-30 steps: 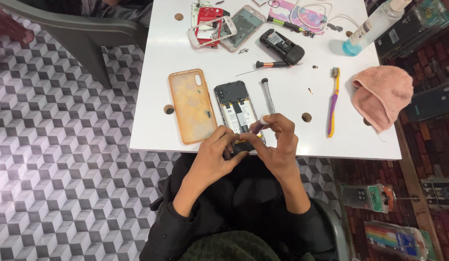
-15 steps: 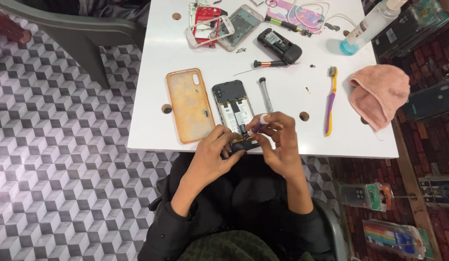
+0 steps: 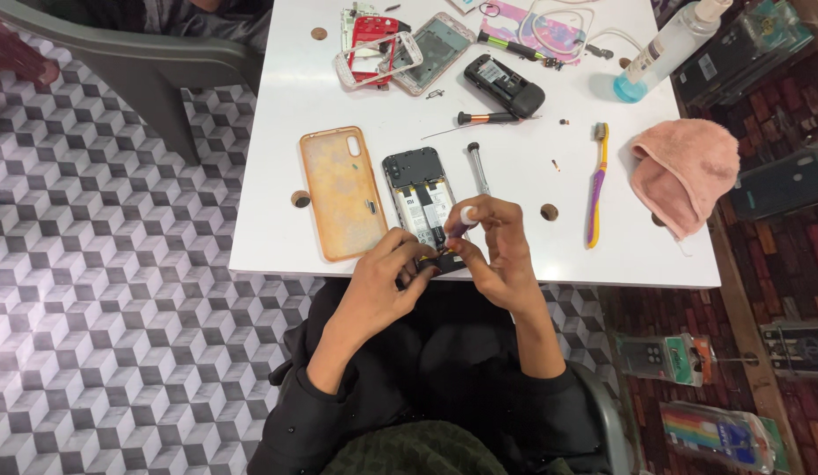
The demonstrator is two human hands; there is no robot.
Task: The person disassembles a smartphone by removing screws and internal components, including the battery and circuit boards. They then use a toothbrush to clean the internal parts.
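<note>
An opened smartphone [image 3: 420, 198] lies back-up on the white table [image 3: 277, 237], its circuit boards and battery exposed. My left hand [image 3: 382, 281] pinches the phone's lower end at the table's near edge. My right hand [image 3: 497, 251] grips a small dark screwdriver [image 3: 457, 227] with a white cap, its tip down on the phone's bottom part. An orange-tan phone back cover [image 3: 343, 192] lies just left of the phone.
A silver tool [image 3: 477, 167], a black-handled screwdriver [image 3: 481, 118], a purple-yellow toothbrush [image 3: 597, 185], a pink cloth [image 3: 682, 171], a dark phone [image 3: 504, 85], phone frames [image 3: 400, 44] and a clear bottle [image 3: 660, 48] share the table. A grey chair [image 3: 136, 70] stands on the left.
The view has shifted slightly; both hands stay at the phone's lower end, with the right hand's fingers turned a little on the screwdriver.
</note>
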